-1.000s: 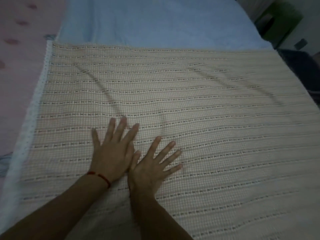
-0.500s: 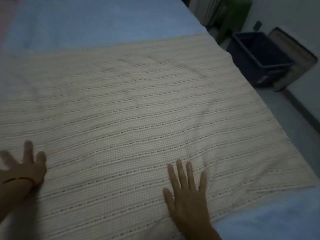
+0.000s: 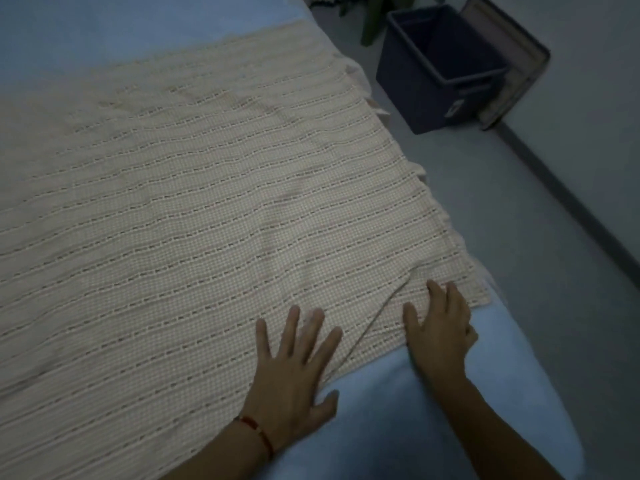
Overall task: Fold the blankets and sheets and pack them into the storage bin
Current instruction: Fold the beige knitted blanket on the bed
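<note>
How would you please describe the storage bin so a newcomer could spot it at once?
Start at the bed with the beige woven blanket, then look to the floor off its far right corner. The storage bin stands there: dark blue, open-topped, with a flat lid-like panel leaning behind it.

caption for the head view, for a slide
Both hands, left and right, on beige blanket; bin beside bed.

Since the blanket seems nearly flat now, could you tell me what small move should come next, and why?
Probably smooth out the diagonal crease between the left hand and right hand. Both lie flat near the beige blanket's corner, and that ridge would spoil the fold.
</note>
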`<state>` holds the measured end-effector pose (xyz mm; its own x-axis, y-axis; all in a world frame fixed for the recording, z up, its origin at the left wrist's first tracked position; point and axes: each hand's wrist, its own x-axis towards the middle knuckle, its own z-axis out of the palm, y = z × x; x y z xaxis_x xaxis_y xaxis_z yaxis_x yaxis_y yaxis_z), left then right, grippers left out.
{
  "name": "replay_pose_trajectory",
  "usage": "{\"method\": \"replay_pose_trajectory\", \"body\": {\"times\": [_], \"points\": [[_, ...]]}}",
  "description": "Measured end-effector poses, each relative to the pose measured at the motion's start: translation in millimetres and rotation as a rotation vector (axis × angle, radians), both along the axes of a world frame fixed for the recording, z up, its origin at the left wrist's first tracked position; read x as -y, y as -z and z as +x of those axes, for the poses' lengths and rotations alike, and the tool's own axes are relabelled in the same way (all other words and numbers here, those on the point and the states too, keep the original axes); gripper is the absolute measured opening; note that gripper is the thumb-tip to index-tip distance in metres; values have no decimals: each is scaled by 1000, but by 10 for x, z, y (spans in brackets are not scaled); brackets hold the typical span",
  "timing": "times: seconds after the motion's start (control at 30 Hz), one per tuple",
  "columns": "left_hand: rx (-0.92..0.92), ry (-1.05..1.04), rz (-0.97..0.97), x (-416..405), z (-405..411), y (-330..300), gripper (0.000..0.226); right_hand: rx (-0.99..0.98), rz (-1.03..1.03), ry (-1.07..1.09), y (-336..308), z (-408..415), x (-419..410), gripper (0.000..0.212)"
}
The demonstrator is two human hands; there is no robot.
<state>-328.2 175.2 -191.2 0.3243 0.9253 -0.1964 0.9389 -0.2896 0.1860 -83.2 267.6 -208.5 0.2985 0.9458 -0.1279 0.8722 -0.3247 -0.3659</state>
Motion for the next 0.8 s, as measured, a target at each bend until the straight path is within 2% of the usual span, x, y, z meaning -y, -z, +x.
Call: {"method": "replay_pose_trajectory", "body": {"times": [0.1,0.23,0.33,0.43,0.53,0.67,0.77,0.8], "points": [[-17,14,31,-61,270,-14,67,-122,164,185,-89,317,-275,60],[-52,-69,151,-194,413,-9,57,-139,127,268,-179,634,-509,42],[-119,-39,166,-199,504,-56,53,-134,145,170,-287,885,-619,20],[-130,-28,171,-212,592,-99,48,-144,131,67,-380,1186,-745,14],[-142,-39,157,-188,625,-67,52,-115,44,61,-373,1242,-826,16],[-136,-76,131,-126,661,-25,59,129,105,25,-391,982,-619,34],[-121,-99,99,-151,676,-56,60,149,29,-19,-346,873,-462,43],[-98,-112,75,-137,688,-84,58,94,-16,-18,-329,878,-443,44]]}}
